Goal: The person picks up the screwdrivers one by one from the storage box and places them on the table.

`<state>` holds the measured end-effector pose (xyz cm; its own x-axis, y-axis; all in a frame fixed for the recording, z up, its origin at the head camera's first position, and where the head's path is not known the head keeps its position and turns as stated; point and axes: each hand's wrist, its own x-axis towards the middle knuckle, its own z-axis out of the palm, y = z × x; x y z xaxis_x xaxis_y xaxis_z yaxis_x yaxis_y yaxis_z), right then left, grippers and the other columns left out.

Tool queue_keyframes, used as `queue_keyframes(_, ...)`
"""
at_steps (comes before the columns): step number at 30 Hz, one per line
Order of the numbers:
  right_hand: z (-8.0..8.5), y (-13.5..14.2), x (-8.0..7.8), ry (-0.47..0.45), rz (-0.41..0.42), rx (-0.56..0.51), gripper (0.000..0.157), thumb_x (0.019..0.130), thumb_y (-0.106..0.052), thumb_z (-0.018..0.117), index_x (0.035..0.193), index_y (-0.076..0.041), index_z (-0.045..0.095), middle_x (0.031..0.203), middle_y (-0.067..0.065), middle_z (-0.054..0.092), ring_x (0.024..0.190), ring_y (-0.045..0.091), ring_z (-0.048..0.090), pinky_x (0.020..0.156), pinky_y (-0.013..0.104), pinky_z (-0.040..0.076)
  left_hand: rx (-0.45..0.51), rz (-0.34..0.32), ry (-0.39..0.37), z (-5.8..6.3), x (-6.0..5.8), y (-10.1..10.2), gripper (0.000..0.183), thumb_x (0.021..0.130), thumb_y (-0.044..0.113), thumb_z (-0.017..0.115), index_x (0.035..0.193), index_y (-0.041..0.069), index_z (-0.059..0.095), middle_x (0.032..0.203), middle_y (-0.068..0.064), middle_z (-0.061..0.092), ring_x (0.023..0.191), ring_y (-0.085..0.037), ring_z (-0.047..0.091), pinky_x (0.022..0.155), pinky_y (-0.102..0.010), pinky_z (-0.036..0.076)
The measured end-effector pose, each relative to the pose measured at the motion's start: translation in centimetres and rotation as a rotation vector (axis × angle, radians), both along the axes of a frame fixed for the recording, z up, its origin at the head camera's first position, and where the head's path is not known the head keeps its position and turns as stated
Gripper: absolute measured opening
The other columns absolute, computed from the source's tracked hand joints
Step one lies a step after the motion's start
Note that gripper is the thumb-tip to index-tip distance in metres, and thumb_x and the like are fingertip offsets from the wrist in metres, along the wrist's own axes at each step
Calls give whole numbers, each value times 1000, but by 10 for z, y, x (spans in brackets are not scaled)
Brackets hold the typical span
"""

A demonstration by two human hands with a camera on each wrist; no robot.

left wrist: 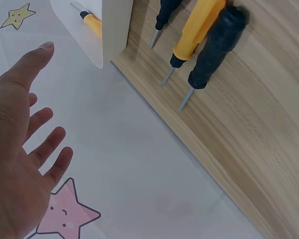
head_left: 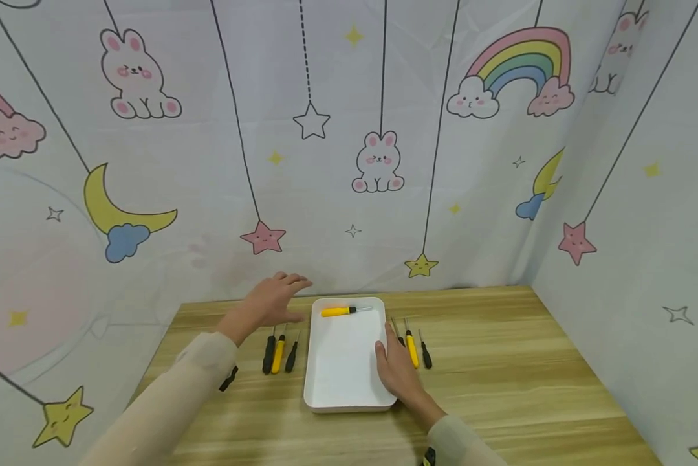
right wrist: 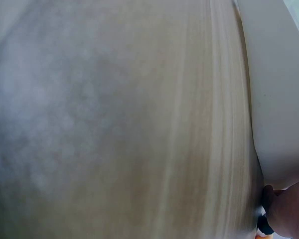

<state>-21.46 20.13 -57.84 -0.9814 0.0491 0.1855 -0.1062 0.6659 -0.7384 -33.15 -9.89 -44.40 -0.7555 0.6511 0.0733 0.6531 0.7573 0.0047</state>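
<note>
A shallow white tray (head_left: 345, 369) stands on the table, with a yellow-handled screwdriver (head_left: 337, 311) lying across its far end. My right hand (head_left: 400, 372) holds the tray's right side, its thumb over the rim; the contact is partly hidden. In the right wrist view, fingers (right wrist: 291, 209) show beside the tray wall (right wrist: 279, 99). Left of the tray's far corner, my left hand (head_left: 273, 301) hovers with spread fingers and nothing in them. Below it lie a large black screwdriver (head_left: 269, 355), a yellow one (head_left: 278, 355) and a small black one (head_left: 292, 357).
Right of the tray lie a yellow screwdriver (head_left: 411, 349), a small black one (head_left: 426, 356) and another black one (head_left: 400, 340), partly hidden by my right hand. A printed cloth (head_left: 349, 259) hangs behind the wooden table (head_left: 500, 362).
</note>
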Motion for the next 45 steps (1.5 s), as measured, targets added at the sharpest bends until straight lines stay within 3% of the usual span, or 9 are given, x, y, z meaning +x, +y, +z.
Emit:
queue_keyframes(12,-1,3,-2,40,-4,21,58,113,-22,47,162,6,32,161,27,44,144,45,48,118,61,39,-17,-16,25,0,-4,14,81,90,46,85,158,17,52,160,-8,51,140,-37,49,114,-61,44)
queue_keyframes(19,-1,4,-1,36,-13,27,58,113,-21,48,162,6,33,159,28,46,143,45,49,117,61,40,-35,-56,33,-11,-4,28,78,91,51,82,157,18,53,157,-7,52,139,-36,50,113,-60,45)
queue_keyframes(31,0,3,-2,16,-8,22,60,113,-23,48,163,5,31,160,27,45,143,45,49,117,61,40,-85,-96,62,-29,-2,49,75,90,43,86,154,20,56,152,-4,58,137,-33,51,113,-53,47)
queue_keyframes(45,-1,1,-2,1,-10,12,59,113,-23,48,163,4,31,160,26,46,144,44,49,118,60,40,-250,-211,228,-37,-3,70,79,87,25,91,155,22,52,151,-2,57,135,-28,53,113,-46,50)
